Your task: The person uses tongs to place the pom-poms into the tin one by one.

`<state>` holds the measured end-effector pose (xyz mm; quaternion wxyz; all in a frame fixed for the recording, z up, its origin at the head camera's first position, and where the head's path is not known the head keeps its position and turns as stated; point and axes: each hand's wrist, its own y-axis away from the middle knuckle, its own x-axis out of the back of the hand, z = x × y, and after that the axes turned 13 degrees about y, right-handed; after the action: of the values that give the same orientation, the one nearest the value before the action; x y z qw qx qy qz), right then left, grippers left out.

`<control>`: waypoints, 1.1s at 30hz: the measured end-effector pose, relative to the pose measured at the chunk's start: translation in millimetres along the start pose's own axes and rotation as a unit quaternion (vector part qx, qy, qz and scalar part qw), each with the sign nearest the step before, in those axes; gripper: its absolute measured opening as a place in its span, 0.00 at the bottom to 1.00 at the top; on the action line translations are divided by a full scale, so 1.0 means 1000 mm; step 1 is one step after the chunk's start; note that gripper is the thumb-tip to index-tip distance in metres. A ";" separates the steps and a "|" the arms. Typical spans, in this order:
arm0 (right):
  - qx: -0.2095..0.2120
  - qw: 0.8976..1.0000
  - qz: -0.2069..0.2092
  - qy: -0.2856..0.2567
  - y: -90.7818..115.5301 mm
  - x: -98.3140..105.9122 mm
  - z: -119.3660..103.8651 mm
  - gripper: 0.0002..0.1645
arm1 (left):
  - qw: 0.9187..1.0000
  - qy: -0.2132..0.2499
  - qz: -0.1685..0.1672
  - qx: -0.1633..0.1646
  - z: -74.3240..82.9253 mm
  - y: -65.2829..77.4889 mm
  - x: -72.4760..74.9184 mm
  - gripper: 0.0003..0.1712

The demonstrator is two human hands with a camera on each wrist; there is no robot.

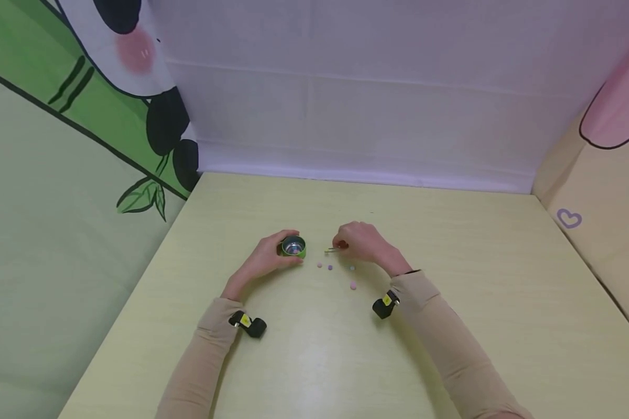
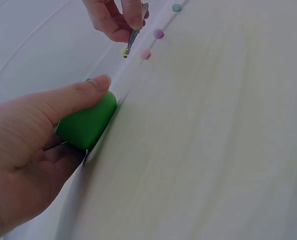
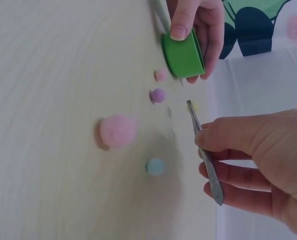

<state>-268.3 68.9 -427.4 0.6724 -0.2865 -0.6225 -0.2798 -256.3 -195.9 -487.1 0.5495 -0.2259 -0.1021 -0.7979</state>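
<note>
Head view: the left hand (image 1: 264, 255) grips a green cup (image 1: 301, 254) at the table (image 1: 314, 361); the right hand (image 1: 364, 240) pinches tweezers (image 1: 332, 249). Near them lie a small pink ball (image 1: 319, 265), purple ball (image 1: 330, 267), blue ball (image 1: 352, 268) and big pink ball (image 1: 353, 285).

Left wrist view: a yellow ball (image 2: 123, 52) sits at the tweezers' tips.

Right wrist view: the purple ball lies between the small and big pink balls.

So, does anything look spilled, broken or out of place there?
Nothing really stands out. Four little balls lie loose on the table outside the green cup, but they look set out rather than spilled. The cup in the left hand and the tweezers in the right hand show no visible damage.
</note>
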 end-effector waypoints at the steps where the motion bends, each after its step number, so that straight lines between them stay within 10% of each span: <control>1: 0.002 1.000 0.001 0.001 -0.001 0.000 0.000 0.06 | 1.000 0.000 0.000 0.001 0.000 0.000 0.000 0.44; 33: 0.051 0.998 0.025 0.011 -0.028 0.014 -0.009 0.09 | 1.000 -0.007 0.011 -0.006 0.002 -0.007 -0.006 0.43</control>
<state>-282.0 42.5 -412.7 0.6996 -0.2643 -0.6214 -0.2337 -260.7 -187.7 -487.7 0.5561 -0.2353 -0.0988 -0.7909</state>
